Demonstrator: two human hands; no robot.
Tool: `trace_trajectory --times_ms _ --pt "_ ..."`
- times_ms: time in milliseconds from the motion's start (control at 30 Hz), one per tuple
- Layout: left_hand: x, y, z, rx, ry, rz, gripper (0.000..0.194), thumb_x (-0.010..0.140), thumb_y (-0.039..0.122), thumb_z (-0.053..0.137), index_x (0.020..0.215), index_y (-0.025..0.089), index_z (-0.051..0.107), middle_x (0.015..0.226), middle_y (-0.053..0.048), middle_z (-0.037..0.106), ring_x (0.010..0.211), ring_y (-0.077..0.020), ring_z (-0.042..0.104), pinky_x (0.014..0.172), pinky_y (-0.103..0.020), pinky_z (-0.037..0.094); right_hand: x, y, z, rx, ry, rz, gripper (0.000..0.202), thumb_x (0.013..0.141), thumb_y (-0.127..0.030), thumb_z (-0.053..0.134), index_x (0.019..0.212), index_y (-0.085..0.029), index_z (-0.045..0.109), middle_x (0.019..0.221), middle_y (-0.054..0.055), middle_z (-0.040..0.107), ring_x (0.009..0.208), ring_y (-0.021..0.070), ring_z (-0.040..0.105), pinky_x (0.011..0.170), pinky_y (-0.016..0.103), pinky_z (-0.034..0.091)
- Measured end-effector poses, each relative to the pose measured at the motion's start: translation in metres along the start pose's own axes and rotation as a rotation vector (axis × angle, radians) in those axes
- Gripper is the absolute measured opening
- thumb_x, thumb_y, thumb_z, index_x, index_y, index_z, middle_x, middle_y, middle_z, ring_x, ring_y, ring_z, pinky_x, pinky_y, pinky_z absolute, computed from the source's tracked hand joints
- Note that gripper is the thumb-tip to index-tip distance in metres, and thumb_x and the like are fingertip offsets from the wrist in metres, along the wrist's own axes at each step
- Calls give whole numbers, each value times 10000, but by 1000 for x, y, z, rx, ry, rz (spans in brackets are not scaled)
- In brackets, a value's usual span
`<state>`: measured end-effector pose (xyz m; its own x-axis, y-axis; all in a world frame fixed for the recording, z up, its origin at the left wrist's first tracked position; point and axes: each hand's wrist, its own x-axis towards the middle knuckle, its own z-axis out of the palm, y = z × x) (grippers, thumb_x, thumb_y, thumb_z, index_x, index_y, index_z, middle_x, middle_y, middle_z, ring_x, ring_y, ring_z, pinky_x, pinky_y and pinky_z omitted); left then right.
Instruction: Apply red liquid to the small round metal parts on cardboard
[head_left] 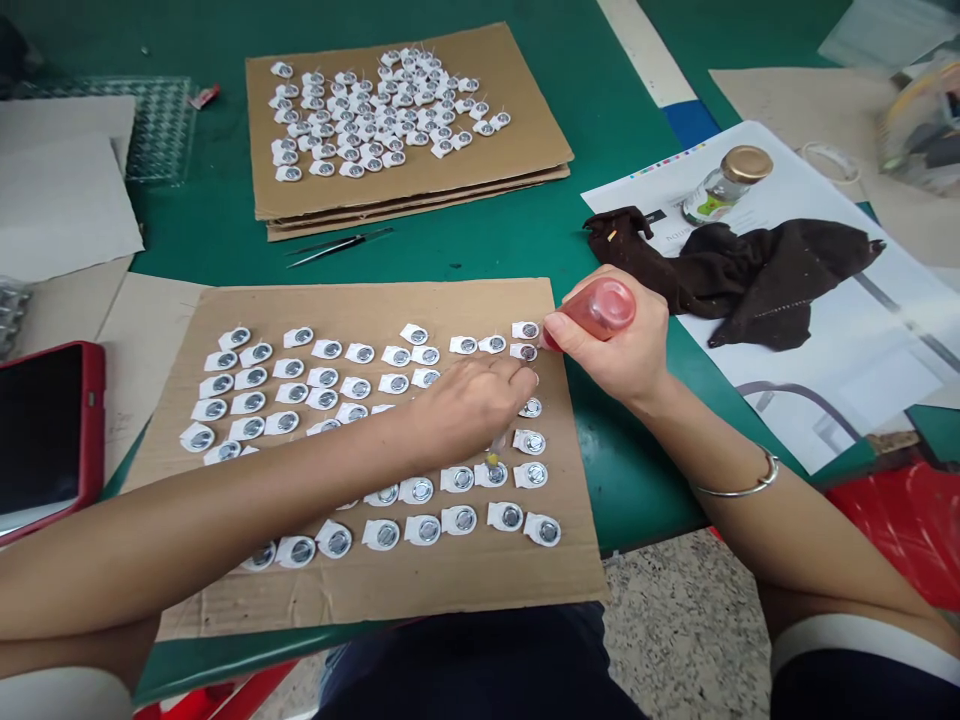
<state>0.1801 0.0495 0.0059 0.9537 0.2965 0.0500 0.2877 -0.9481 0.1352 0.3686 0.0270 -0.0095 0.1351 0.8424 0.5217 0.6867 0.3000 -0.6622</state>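
Note:
My right hand (634, 345) is wrapped around a red squeeze bottle (604, 308), its base facing up and its other end pointing down and left. Under that lower end is a small white tab with a silver round part (523, 352), in the right-hand column. My left hand (480, 400) reaches across the cardboard sheet (420, 592), fingers bent together beside that column. A small clear piece with a yellow spot (493, 459) shows just below this hand; whether the fingers grip it, I cannot tell. Several similar tabs lie in rows, some hidden under my left arm.
Behind lies a cardboard stack (525, 120) bearing many more tabs, with tweezers (341, 246) before it. A phone in a red case (45, 430) is at left. On the right, a glass jar (724, 185) and dark cloth (757, 275) rest on a printed sheet (795, 400).

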Motion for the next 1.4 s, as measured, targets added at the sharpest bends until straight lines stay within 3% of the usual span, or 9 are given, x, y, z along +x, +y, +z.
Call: trace_trajectory --times_ms 133,300,567,800,1033,1400 --pt "0 -8 -1 -87 -8 -36 203 692 -29 407 796 102 522 710 -32 560 569 -100 481 554 -223 445 -1 1 0 14 24 41 285 669 -442 673 713 -203 525 713 31 575 652 152 532 656 359 482" --pt "-1 -14 7 -130 69 -10 173 770 36 401 859 91 538 737 -41 561 648 -117 520 616 -239 461 -4 3 -2 65 82 89 294 696 -466 645 741 -203 523 699 28 556 680 169 558 663 377 495" --pt "-1 -15 9 -131 86 -13 128 808 72 422 834 104 543 702 -33 553 636 -118 517 612 -237 446 -4 2 -3 115 70 91 305 692 -454 655 724 -195 497 739 43 558 864 214 577 737 395 507" --pt "-1 -13 6 -126 44 -45 135 825 80 417 835 105 550 703 -39 553 642 -130 520 610 -243 442 -3 2 -2 102 65 98 323 672 -472 666 713 -189 515 709 33 548 780 191 569 712 381 506" --pt "-3 -16 11 -125 77 -8 122 829 88 411 833 115 529 713 -35 539 621 -124 500 597 -247 429 -2 2 -1 60 34 107 303 674 -457 666 708 -182 544 673 25 531 642 150 522 622 348 468" --pt "-2 -20 13 -143 61 -12 111 791 74 426 817 134 515 736 -27 552 667 -143 535 602 -254 421 -1 1 -1 20 46 47 280 680 -434 669 694 -184 544 689 25 566 620 137 518 605 337 447"
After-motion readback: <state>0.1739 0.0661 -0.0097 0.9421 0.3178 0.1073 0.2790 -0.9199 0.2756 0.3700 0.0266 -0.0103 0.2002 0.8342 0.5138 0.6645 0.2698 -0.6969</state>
